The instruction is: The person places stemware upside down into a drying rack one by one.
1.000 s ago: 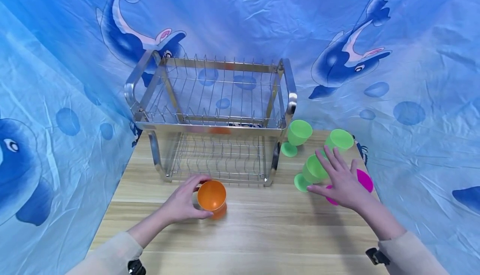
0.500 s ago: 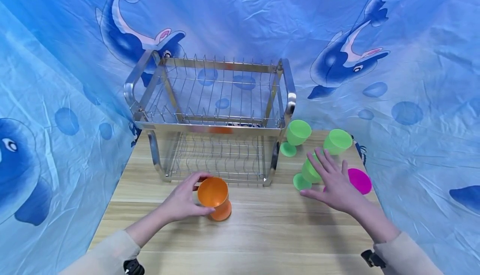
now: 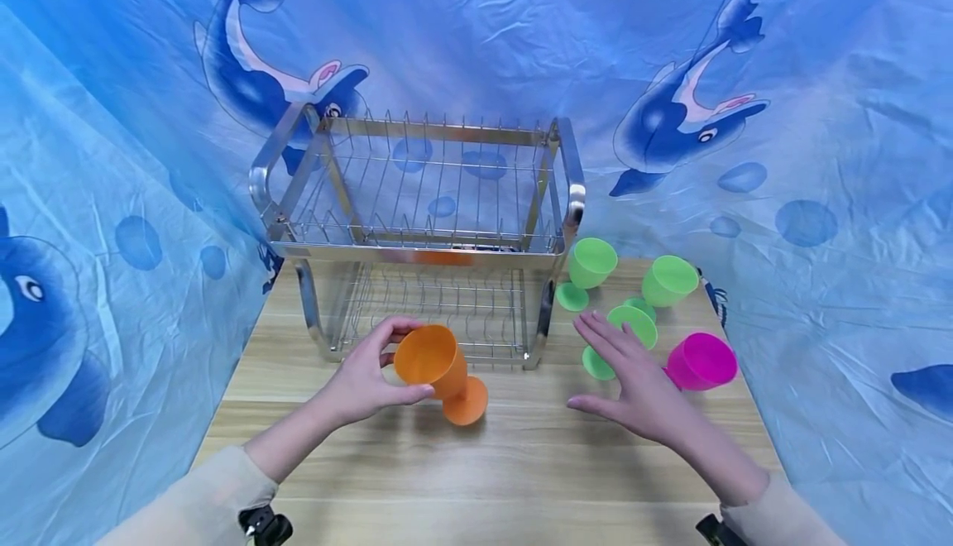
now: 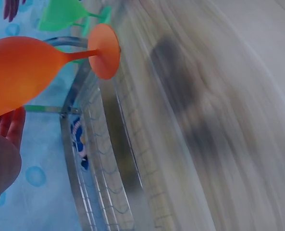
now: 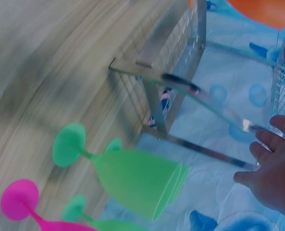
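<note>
My left hand (image 3: 366,376) grips the bowl of an orange plastic goblet (image 3: 432,362) in front of the rack. The goblet leans, its round foot (image 4: 104,52) pointing right and toward me, and shadows fall on the wood below it. My right hand (image 3: 636,385) holds nothing; its fingers are extended and spread, with the palm facing left. Just beyond those fingers, a green goblet (image 3: 633,328) is partly covered by the hand in the head view. A magenta goblet (image 3: 702,361) stands to the right of that hand.
A two-tier metal dish rack (image 3: 417,256) stands at the back of the wooden table (image 3: 506,480). Two more green goblets (image 3: 592,263) stand right of it, one behind the other hand's fingers. A blue dolphin-print curtain (image 3: 476,25) encloses the table's back and sides.
The left hand has raised and tilted the orange goblet, its foot swinging out to the right. My right hand has moved left, away from the magenta goblet, uncovering it.
</note>
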The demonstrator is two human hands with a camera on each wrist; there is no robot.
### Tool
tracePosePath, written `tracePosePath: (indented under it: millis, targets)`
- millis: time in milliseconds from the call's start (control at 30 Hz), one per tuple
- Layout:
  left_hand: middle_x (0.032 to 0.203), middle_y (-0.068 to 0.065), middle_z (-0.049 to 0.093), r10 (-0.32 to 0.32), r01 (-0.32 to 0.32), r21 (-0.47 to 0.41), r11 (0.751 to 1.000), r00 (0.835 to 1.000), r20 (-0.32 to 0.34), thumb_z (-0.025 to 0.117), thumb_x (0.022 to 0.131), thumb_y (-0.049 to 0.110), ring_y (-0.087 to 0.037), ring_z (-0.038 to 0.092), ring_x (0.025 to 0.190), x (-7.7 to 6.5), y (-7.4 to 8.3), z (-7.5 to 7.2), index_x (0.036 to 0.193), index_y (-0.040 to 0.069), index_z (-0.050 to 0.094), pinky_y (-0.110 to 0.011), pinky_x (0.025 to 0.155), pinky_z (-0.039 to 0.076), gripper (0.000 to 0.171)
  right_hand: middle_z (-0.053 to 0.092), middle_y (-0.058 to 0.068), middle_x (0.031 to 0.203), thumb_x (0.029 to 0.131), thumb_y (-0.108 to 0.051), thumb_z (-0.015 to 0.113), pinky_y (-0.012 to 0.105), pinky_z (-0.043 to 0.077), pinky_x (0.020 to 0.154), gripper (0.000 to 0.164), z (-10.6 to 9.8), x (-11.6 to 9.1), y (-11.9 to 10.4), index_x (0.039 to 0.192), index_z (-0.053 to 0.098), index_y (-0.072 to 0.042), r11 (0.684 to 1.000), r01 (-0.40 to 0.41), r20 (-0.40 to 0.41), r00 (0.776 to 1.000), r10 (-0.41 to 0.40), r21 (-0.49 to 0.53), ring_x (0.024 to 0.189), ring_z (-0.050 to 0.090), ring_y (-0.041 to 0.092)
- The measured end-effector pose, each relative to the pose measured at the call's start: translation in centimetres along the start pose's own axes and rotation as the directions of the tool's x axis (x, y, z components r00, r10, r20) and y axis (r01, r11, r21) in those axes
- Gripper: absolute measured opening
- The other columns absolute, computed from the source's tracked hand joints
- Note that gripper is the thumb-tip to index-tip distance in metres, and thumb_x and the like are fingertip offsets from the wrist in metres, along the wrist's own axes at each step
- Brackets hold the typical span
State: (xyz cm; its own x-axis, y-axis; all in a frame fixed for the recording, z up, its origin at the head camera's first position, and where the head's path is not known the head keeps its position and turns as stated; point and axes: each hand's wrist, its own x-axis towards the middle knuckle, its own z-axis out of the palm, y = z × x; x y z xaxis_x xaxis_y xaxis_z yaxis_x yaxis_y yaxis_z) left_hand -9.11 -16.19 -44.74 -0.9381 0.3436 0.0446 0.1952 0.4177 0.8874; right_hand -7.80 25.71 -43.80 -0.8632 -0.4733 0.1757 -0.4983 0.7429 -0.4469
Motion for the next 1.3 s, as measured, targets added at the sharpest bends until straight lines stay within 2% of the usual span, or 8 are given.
tracePosePath:
  millis: [233,333,533,767,900,1133,1300]
  targets:
    - [0.136,-0.002,0.063,-0.014,0.014,-0.032,0.999,1.000,-0.024,0.097,0.078,0.031,-0.025,0.059,0.126,0.5,1.0,0.5,0.145,0.018,0.054,-0.055,0.105,0.057,0.080,0.041,0.008,0.169,0.085,-0.050,0.089,0.061,0.044,0.119,0.098,1.1,0.6,-1.4,0.166,0.042,-0.019,0.998,0.060,-0.012,0.998,-0.060,0.036,0.152,0.042,0.038]
    - [0.137,-0.001,0.063,-0.015,0.014,-0.049,0.999,0.999,-0.030,0.098,0.077,0.030,-0.025,0.059,0.126,0.7,1.6,0.8,0.145,0.019,0.054,-0.056,0.106,0.057,0.081,0.046,0.010,0.165,0.087,-0.047,0.089,0.062,0.047,0.117,0.094,1.6,1.1,-1.8,0.163,0.045,-0.017,0.995,0.079,-0.007,0.997,-0.079,0.056,0.150,0.046,0.037]
    - [0.140,-0.002,0.061,-0.006,0.004,-0.085,0.996,1.000,-0.026,0.097,0.078,0.027,-0.025,0.059,0.128,1.1,2.4,1.3,0.146,0.019,0.053,-0.053,0.105,0.057,0.081,0.049,0.007,0.163,0.089,-0.047,0.087,0.059,0.048,0.117,0.089,2.7,2.3,-2.5,0.163,0.045,-0.019,0.992,0.085,0.033,0.995,-0.089,0.094,0.148,0.048,0.034]
    - [0.140,-0.002,0.062,-0.002,-0.002,-0.117,0.993,0.999,-0.037,0.096,0.078,0.026,-0.025,0.060,0.129,1.4,2.9,1.7,0.146,0.021,0.054,-0.057,0.108,0.056,0.080,0.048,0.005,0.164,0.090,-0.051,0.084,0.061,0.047,0.117,0.089,3.6,3.3,-3.1,0.163,0.044,-0.021,0.990,0.075,0.068,0.994,-0.083,0.118,0.150,0.046,0.033]
    - [0.139,-0.002,0.062,-0.002,-0.006,-0.144,0.989,0.999,-0.053,0.096,0.079,0.025,-0.025,0.060,0.127,1.4,3.0,2.0,0.146,0.020,0.054,-0.057,0.107,0.057,0.080,0.051,0.005,0.162,0.090,-0.050,0.086,0.061,0.049,0.116,0.087,3.8,3.8,-3.3,0.162,0.046,-0.021,0.990,0.068,0.060,0.995,-0.076,0.125,0.149,0.048,0.033]
    - [0.142,-0.004,0.060,-0.015,-0.004,-0.246,0.969,0.997,-0.075,0.094,0.080,0.019,-0.027,0.060,0.127,1.5,3.1,2.6,0.146,0.016,0.052,-0.051,0.106,0.058,0.078,0.059,0.006,0.154,0.088,-0.043,0.089,0.059,0.053,0.112,0.080,4.1,4.5,-3.2,0.155,0.055,-0.015,0.982,0.087,0.025,0.995,-0.093,0.170,0.143,0.054,0.032]
    - [0.142,-0.005,0.060,-0.037,0.008,-0.299,0.954,0.995,-0.093,0.094,0.080,0.015,-0.028,0.060,0.127,1.6,3.1,2.7,0.147,0.014,0.052,-0.039,0.103,0.060,0.079,0.064,0.004,0.146,0.088,-0.041,0.089,0.054,0.055,0.110,0.073,4.4,5.1,-3.1,0.148,0.060,-0.013,0.975,0.098,0.028,0.994,-0.105,0.198,0.136,0.060,0.028]
